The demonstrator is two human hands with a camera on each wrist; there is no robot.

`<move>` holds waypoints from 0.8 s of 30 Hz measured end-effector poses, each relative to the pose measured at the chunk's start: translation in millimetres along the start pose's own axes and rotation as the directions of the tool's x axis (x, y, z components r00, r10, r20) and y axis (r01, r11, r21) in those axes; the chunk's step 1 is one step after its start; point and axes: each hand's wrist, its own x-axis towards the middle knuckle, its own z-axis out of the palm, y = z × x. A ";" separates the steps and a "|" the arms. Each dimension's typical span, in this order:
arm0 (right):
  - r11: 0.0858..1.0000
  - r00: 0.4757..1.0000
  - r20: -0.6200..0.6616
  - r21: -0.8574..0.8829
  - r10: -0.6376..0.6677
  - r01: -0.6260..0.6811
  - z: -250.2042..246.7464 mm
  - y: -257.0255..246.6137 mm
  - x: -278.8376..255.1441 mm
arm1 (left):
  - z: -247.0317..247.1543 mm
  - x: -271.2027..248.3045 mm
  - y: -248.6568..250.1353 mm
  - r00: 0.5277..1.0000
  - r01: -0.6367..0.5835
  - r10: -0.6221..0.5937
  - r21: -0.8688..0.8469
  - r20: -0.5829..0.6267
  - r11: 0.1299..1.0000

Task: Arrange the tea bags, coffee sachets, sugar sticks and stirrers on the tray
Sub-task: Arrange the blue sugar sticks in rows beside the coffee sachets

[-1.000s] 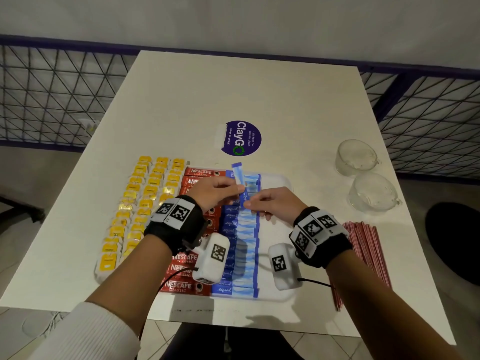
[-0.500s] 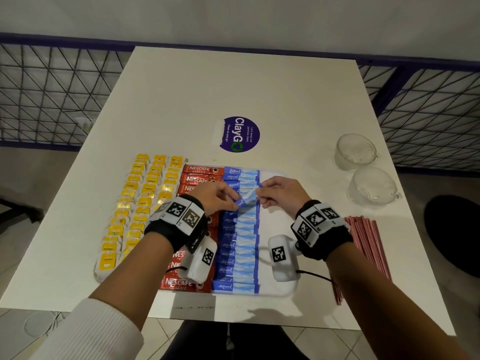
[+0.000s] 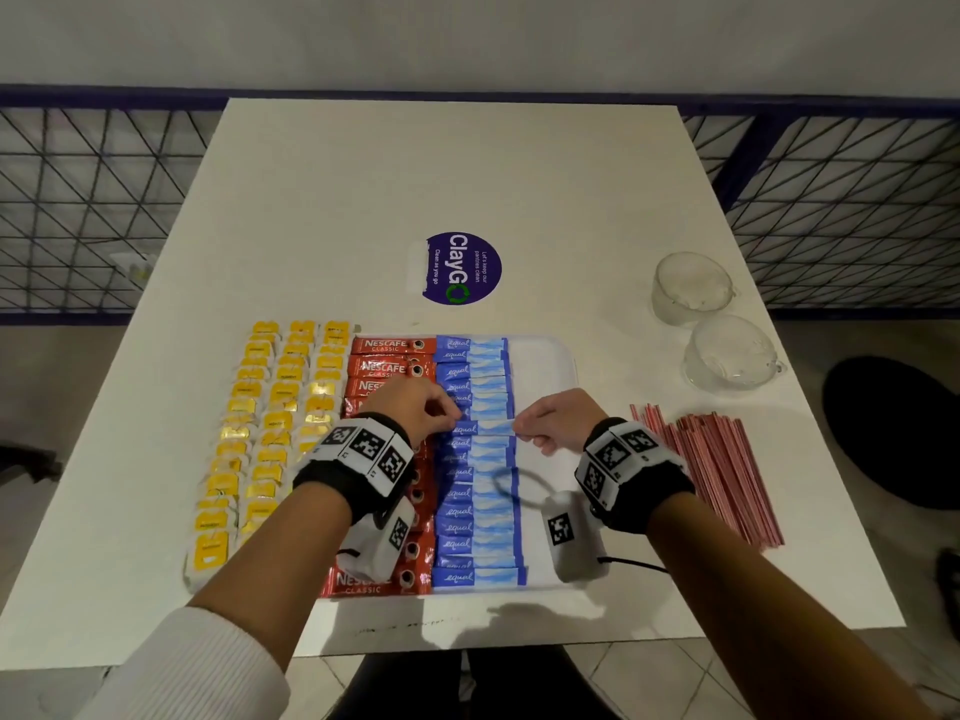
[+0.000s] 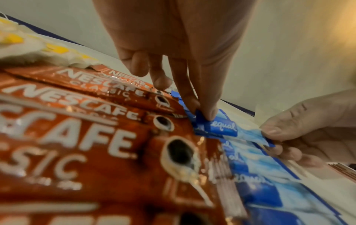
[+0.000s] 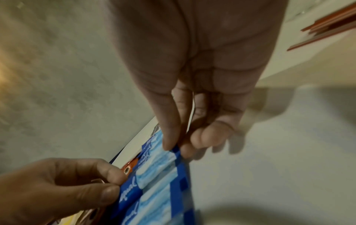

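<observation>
A blue "equal" sugar stick point(image 3: 485, 427) lies crosswise in the blue column on the white tray point(image 3: 545, 356). My left hand point(image 3: 451, 413) pinches its dark-blue end point(image 4: 204, 121). My right hand point(image 3: 522, 427) pinches the pale end point(image 5: 174, 150), also seen in the left wrist view point(image 4: 269, 137). Left of the sugar column lie red Nescafe coffee sachets point(image 3: 392, 356), partly hidden by my left wrist. Yellow tea bags point(image 3: 280, 407) form three columns further left. Red stirrers point(image 3: 711, 465) lie on the table right of the tray.
Two clear glass cups point(image 3: 691, 285) point(image 3: 730, 353) stand at the right of the white table. A purple round sticker point(image 3: 462, 268) sits behind the tray. The tray's right strip point(image 3: 540, 376) is bare. Metal mesh railings flank the table.
The sugar stick, held upright by my left hand a second ago, has been turned flat and lowered into the blue column, with a hand pinching each end.
</observation>
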 end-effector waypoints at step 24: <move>0.996 0.998 -0.055 -0.090 0.013 -0.018 -3.0 0.7 -0.3 | -7.5 2.5 -1.8 0.993 -0.084 0.082 -0.017 -0.083 0.996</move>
